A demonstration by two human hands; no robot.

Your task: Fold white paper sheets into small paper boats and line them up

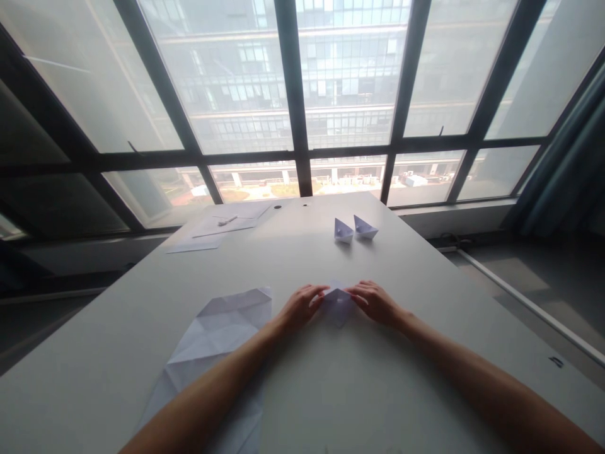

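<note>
A small folded piece of white paper point(337, 304) lies on the white table point(425, 277) between my hands. My left hand point(300, 305) pinches its left side with curled fingers. My right hand point(375, 301) pinches its right side the same way. Both forearms reach in from the bottom edge. A large creased white sheet point(215, 340) lies flat to the left, partly under my left forearm.
Two finished paper boats point(343, 231) point(365, 227) stand side by side further back on the table. Flat sheets point(227, 224) with a small white object point(227, 220) on them lie at the far left corner. Large windows rise behind the table; a curtain point(567, 164) hangs at right.
</note>
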